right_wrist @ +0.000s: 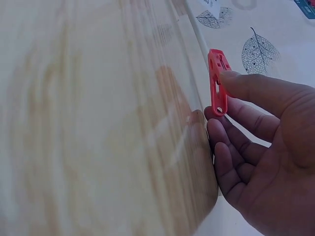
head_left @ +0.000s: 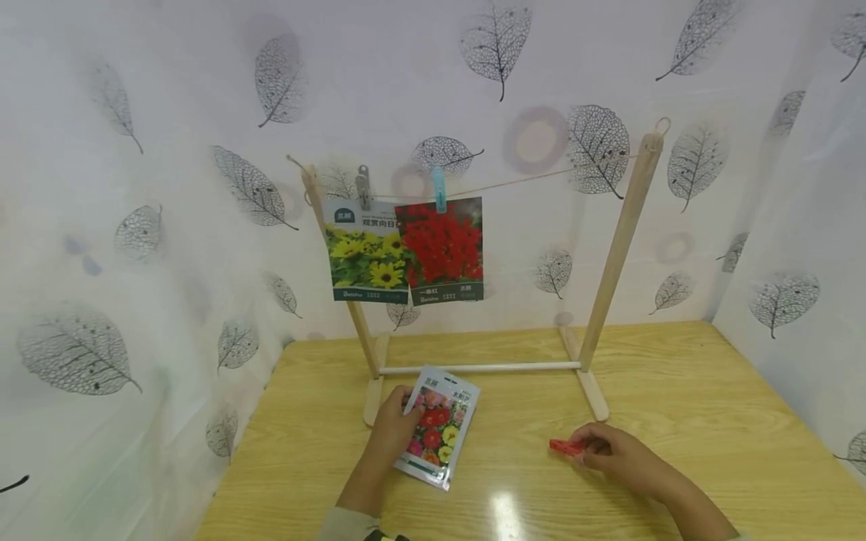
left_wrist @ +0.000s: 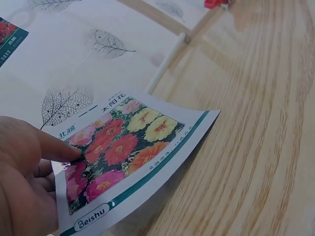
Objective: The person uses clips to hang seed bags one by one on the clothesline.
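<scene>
My left hand [head_left: 395,428] grips a seed packet [head_left: 443,432] by its left edge, thumb on the front. Pink, red, yellow and orange flowers are printed on that packet, and it tilts above the table in the left wrist view. In my right hand [head_left: 619,454] a red clothespin [right_wrist: 216,81] is pinched between thumb and fingers, low over the table. Two more packets hang side by side from a string: a yellow sunflower packet [head_left: 368,259] under a grey clip [head_left: 364,188], and a red flower packet [head_left: 443,252] under a light blue clothespin [head_left: 440,189].
A wooden frame stands on the table [head_left: 514,481], with a left post [head_left: 365,342], a right post [head_left: 621,248] and a white crossbar [head_left: 487,367] low between them. The string [head_left: 534,177] slopes up to the right. Behind hangs a leaf-patterned curtain [head_left: 379,68].
</scene>
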`<state>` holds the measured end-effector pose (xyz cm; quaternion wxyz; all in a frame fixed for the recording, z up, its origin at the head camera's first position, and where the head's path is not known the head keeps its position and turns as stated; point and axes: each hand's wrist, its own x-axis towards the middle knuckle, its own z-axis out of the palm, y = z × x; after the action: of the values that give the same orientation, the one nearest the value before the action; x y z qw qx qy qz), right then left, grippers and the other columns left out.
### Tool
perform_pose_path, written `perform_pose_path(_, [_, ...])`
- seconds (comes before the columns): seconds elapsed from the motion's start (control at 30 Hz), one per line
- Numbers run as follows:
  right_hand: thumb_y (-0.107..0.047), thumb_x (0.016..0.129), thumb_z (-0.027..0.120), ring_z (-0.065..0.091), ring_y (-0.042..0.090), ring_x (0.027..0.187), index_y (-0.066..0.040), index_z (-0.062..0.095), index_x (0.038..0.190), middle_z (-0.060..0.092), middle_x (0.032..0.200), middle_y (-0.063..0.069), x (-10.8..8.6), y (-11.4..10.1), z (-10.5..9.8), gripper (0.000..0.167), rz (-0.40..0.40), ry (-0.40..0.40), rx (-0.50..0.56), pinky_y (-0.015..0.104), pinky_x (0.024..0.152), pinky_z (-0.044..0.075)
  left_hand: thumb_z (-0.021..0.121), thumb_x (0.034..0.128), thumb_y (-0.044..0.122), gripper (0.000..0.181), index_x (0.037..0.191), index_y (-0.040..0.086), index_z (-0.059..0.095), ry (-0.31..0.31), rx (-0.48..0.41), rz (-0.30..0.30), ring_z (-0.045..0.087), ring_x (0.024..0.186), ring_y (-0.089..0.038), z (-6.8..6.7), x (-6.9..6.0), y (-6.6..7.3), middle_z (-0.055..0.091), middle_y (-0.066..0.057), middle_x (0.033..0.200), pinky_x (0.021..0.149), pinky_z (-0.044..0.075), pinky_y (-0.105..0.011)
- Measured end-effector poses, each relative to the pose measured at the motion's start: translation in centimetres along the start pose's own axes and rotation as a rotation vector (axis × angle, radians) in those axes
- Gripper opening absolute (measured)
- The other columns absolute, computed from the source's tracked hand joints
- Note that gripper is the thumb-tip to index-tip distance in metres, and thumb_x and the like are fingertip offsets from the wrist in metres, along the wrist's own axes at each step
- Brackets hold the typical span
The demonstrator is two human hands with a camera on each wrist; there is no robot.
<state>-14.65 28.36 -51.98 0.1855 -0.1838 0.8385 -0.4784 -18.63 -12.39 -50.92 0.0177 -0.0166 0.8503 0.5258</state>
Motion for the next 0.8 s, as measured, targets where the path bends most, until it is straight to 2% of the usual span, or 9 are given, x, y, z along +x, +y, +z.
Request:
perform_pose_path(0.3, [-0.026, 0.101, 0.062, 0.058, 0.008, 0.098, -0.005, 0.060, 0.125, 0.060, 0.117, 0.015, 0.1, -0.1, -0.2, 0.032, 0.000, 0.006, 0.000, 0.020, 0.081, 0.053, 0.060, 0.0964, 0.011, 0.029, 0.124, 0.002, 0.058, 0.012, -0.023, 0.004, 0.062, 0.093, -0.019, -0.1, -0.3, 0.7, 0.066, -0.014, 0.114, 0.080, 0.053, -0.034])
perform_pose_path(0.5, [-0.027, 0.101, 0.062, 0.060, 0.005, 0.099, -0.006, 0.060, 0.125, 0.062, 0.118, 0.014, 0.2, -0.3, -0.4, 0.032, -0.018, 0.006, -0.032, 0.020, 0.082, 0.054, 0.060, 0.0976, 0.012, 0.031, 0.127, 0.002, 0.056, 0.007, -0.078, 0.004, 0.061, 0.093, -0.019, -0.1, -0.3, 0.8, 0.065, -0.015, 0.115, 0.078, 0.053, -0.031])
perform_pose_path(0.63, [-0.026, 0.101, 0.062, 0.062, 0.003, 0.098, -0.006, 0.061, 0.124, 0.065, 0.116, 0.013, 0.2, -0.5, -0.5, 0.031, -0.047, 0.013, -0.037, 0.020, 0.081, 0.055, 0.060, 0.0982, 0.014, 0.033, 0.129, 0.003, 0.056, 0.011, -0.095, 0.003, 0.062, 0.099, -0.020, -0.1, -0.4, 1.1, 0.065, -0.014, 0.120, 0.082, 0.054, -0.032])
perform_pose_path(0.8, [-0.023, 0.102, 0.061, 0.063, 0.004, 0.097, -0.003, 0.060, 0.125, 0.066, 0.115, 0.014, 0.4, -0.8, -0.7, 0.031, -0.052, 0.047, 0.012, 0.021, 0.080, 0.055, 0.059, 0.0986, 0.016, 0.033, 0.129, 0.004, 0.056, 0.015, -0.099, 0.013, 0.063, 0.104, -0.023, -0.3, -0.6, 1.7, 0.065, -0.014, 0.123, 0.088, 0.055, -0.036])
